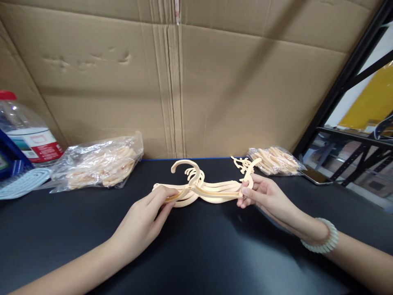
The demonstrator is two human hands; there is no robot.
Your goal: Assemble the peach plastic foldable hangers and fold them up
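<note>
Left hand (143,217) pinches cream plastic hook-topped hanger (217,194) over black tabletop (196,250); right hand (273,197) closed on curved cream plastic piece (254,164) at its right end, joining unclear. Seemingly midway: similar hangers (221,185) heaped behind, small loose cream pieces (241,164) left.

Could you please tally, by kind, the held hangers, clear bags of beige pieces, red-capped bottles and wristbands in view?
Hanger held by left hand and right hand: 1
Clear bags of beige pieces: 2
Red-capped bottle: 1
Wristband: 1
Total: 5
</note>
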